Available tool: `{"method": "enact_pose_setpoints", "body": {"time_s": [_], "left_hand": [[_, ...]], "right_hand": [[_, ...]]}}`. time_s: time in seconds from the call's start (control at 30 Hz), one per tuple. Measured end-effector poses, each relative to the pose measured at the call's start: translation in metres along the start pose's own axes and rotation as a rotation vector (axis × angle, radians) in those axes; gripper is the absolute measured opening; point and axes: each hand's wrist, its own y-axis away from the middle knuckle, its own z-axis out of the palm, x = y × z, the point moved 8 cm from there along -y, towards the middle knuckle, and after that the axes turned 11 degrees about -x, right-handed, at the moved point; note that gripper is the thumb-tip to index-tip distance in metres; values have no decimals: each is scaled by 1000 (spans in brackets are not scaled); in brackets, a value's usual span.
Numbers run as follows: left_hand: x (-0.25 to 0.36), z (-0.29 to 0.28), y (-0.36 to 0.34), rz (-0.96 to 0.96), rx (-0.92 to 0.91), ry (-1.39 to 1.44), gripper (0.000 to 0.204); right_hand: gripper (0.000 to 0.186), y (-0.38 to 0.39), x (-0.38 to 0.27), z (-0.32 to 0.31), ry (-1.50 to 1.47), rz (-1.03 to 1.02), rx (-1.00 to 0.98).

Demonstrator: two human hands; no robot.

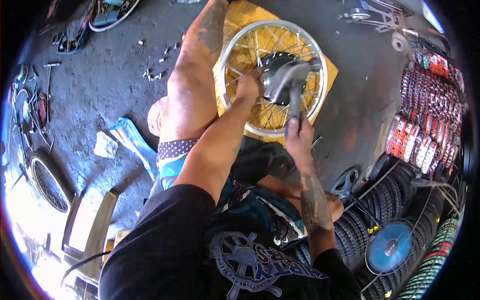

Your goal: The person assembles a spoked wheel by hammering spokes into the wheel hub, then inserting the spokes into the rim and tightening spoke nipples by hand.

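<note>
A spoked wheel rim (272,23) lies flat on a yellow-brown board (239,16) in front of me. At its middle is a black hub (272,61). My right hand (300,137) is wrapped round the handle of a hammer (295,102), whose head is smeared by motion over the hub. My left hand (249,86) reaches across the spokes to the hub's left side, its fingers closed there. Whatever those fingers may hold is too small and blurred to make out.
Several small metal parts (155,76) lie on the floor to the left, near a blue plastic wrapper (132,140). Stacked tyres (385,192) and a blue fan (390,247) stand at the lower right. Wrapped tyres (432,110) line the right side. A loose wheel (50,182) is far left.
</note>
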Motion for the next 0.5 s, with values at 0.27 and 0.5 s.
{"method": "enact_pose_setpoints", "body": {"time_s": [0.27, 0.5], "left_hand": [[17, -3, 4, 213, 87, -120, 29], [11, 4, -1, 0, -104, -204, 28]], "right_hand": [[34, -15, 4, 3, 143, 30, -41], [30, -10, 7, 8, 374, -35, -221]]}}
